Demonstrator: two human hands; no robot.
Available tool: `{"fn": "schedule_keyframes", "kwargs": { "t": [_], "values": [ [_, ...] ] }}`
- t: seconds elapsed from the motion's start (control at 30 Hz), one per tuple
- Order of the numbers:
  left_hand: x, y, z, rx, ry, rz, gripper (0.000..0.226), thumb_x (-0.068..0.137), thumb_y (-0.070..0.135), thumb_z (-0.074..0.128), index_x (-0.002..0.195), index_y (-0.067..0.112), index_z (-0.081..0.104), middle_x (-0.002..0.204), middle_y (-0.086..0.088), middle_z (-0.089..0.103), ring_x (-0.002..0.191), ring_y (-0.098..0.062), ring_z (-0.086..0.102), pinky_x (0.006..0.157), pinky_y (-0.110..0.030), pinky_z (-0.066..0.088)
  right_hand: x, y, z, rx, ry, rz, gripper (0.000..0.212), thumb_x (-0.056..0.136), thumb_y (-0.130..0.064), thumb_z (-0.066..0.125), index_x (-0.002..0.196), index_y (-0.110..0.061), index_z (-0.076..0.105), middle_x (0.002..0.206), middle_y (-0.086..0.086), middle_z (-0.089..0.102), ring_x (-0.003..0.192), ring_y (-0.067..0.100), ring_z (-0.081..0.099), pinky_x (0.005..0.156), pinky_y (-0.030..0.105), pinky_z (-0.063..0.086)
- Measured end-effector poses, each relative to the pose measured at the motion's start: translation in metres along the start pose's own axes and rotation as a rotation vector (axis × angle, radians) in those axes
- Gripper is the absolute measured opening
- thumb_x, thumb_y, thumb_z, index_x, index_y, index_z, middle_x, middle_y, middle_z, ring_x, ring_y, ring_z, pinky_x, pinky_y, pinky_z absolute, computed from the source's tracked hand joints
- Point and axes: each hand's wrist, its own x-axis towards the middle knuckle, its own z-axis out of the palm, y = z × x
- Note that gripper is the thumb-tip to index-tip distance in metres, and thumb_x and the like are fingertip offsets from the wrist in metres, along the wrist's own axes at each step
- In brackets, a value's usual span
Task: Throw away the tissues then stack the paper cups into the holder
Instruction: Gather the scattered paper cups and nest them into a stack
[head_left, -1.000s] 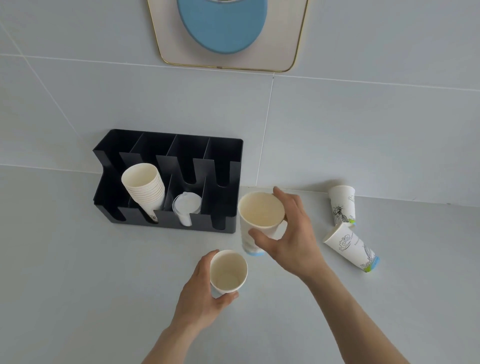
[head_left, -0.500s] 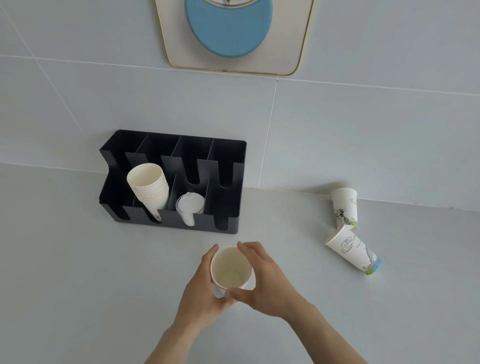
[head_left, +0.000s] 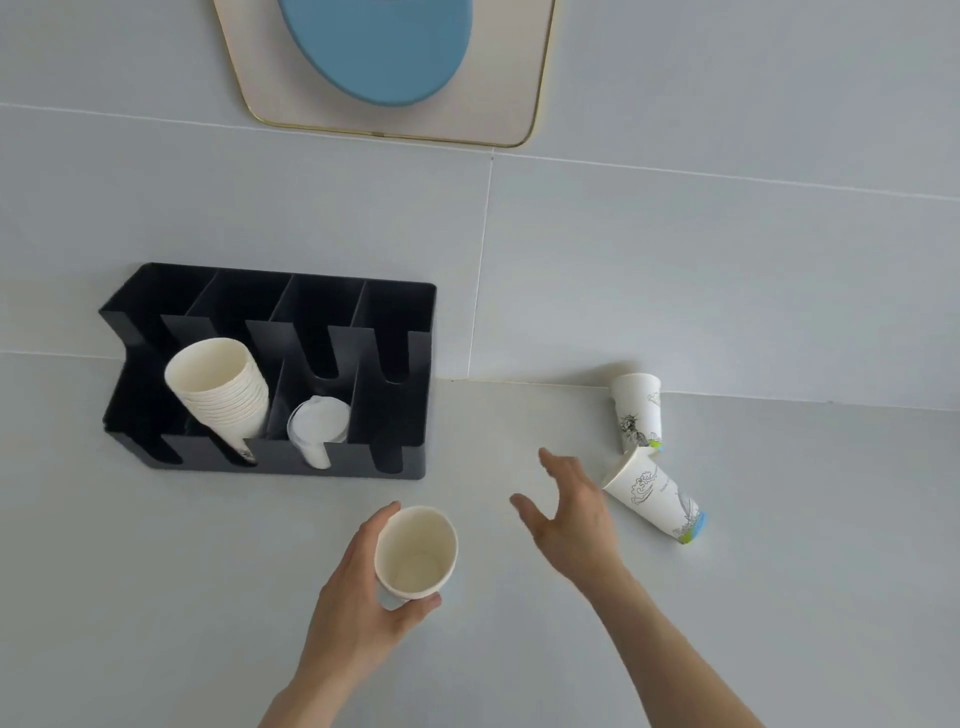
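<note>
Grey counter against tiled wall; framed panel with blue disc mounted above. Black holder at the wall, four compartments: stack of paper cups leaning in the second from left, lids in the third, outer two holding nothing visible. Left hand wrapped around nested cups, mouth up, in front of holder. Right hand spread, fingers apart, holding nothing, just beside tipped cup lying on its side, right of centre. Upright cup behind it, near the wall, apparently touching its rim. No tissues in view.
</note>
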Motion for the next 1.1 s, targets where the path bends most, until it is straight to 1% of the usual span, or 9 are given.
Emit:
{"fn": "schedule_keyframes", "kwargs": {
  "t": [0.1, 0.23, 0.33, 0.53, 0.67, 0.83, 0.93, 1.03, 1.1],
  "values": [
    [0.006, 0.002, 0.006, -0.004, -0.013, 0.009, 0.101, 0.061, 0.048, 0.091, 0.143, 0.051, 0.032, 0.139, 0.031, 0.048, 0.121, -0.003, 0.054, 0.097, -0.037, 0.053, 0.022, 0.044, -0.021, -0.181, 0.092, 0.165, 0.070, 0.086, -0.028, 0.077, 0.144, -0.006, 0.045, 0.134, 0.011, 0.056, 0.120, 0.034, 0.056, 0.091, 0.044, 0.050],
    [0.014, 0.007, 0.011, -0.007, -0.036, 0.015, 0.100, 0.061, 0.046, 0.092, 0.142, 0.051, 0.033, 0.139, 0.031, 0.049, 0.120, -0.002, 0.054, 0.096, -0.037, 0.052, 0.040, 0.091, -0.032, -0.359, 0.003, 0.272, 0.086, 0.081, -0.032, 0.081, 0.147, -0.003, 0.035, 0.143, 0.013, 0.049, 0.131, 0.034, 0.046, 0.106, 0.042, 0.041],
    [0.017, 0.010, 0.014, -0.008, -0.045, 0.021, 0.100, 0.061, 0.045, 0.092, 0.141, 0.054, 0.033, 0.138, 0.035, 0.047, 0.119, -0.001, 0.055, 0.095, -0.035, 0.051, 0.043, 0.108, -0.028, -0.406, -0.037, 0.327, 0.090, 0.079, -0.035, 0.082, 0.146, -0.003, 0.032, 0.142, 0.013, 0.046, 0.131, 0.032, 0.045, 0.107, 0.040, 0.040],
    [0.021, 0.010, 0.015, -0.009, -0.060, 0.013, 0.101, 0.061, 0.045, 0.093, 0.140, 0.056, 0.031, 0.136, 0.038, 0.046, 0.117, 0.000, 0.056, 0.093, -0.034, 0.052, 0.041, 0.112, -0.019, -0.606, -0.040, 0.238, 0.085, 0.072, -0.037, 0.086, 0.140, -0.008, 0.042, 0.127, 0.012, 0.047, 0.108, 0.031, 0.052, 0.092, 0.038, 0.046],
    [0.021, 0.012, 0.018, -0.012, -0.059, 0.006, 0.101, 0.060, 0.045, 0.093, 0.141, 0.054, 0.032, 0.136, 0.037, 0.048, 0.117, 0.001, 0.055, 0.094, -0.034, 0.052, 0.037, 0.112, -0.018, -0.596, -0.070, 0.190, 0.068, 0.074, -0.034, 0.083, 0.128, -0.009, 0.049, 0.124, 0.009, 0.052, 0.108, 0.029, 0.053, 0.089, 0.036, 0.046],
    [0.021, 0.016, 0.018, -0.006, -0.059, -0.003, 0.101, 0.060, 0.048, 0.091, 0.142, 0.052, 0.031, 0.135, 0.032, 0.051, 0.117, 0.001, 0.054, 0.094, -0.032, 0.052, 0.026, 0.084, -0.019, -0.256, -0.042, 0.102, 0.084, 0.070, -0.033, 0.086, 0.139, -0.007, 0.046, 0.124, 0.009, 0.058, 0.116, 0.032, 0.052, 0.093, 0.039, 0.046],
    [0.021, 0.018, 0.017, 0.007, -0.062, 0.004, 0.101, 0.060, 0.050, 0.090, 0.143, 0.050, 0.031, 0.136, 0.031, 0.050, 0.118, -0.002, 0.054, 0.095, -0.033, 0.052, 0.020, 0.033, -0.028, 0.094, 0.045, 0.024, 0.096, 0.071, -0.031, 0.089, 0.149, -0.010, 0.038, 0.128, 0.005, 0.054, 0.113, 0.020, 0.053, 0.092, 0.036, 0.049],
    [0.021, 0.020, 0.016, 0.015, -0.058, 0.002, 0.100, 0.061, 0.048, 0.090, 0.143, 0.049, 0.032, 0.135, 0.030, 0.052, 0.117, -0.001, 0.055, 0.094, -0.033, 0.052, 0.011, -0.023, -0.049, 0.389, 0.098, -0.086, 0.091, 0.072, -0.026, 0.090, 0.148, -0.016, 0.040, 0.130, -0.001, 0.055, 0.115, 0.007, 0.055, 0.093, 0.023, 0.050],
    [0.021, 0.021, 0.017, 0.010, -0.055, -0.004, 0.099, 0.062, 0.047, 0.089, 0.142, 0.050, 0.032, 0.131, 0.028, 0.055, 0.114, -0.001, 0.057, 0.091, -0.032, 0.053, 0.004, -0.054, -0.063, 0.567, 0.072, -0.156, 0.088, 0.072, -0.025, 0.089, 0.145, -0.019, 0.042, 0.132, -0.002, 0.058, 0.122, 0.016, 0.057, 0.096, 0.025, 0.051]
  ]
}}
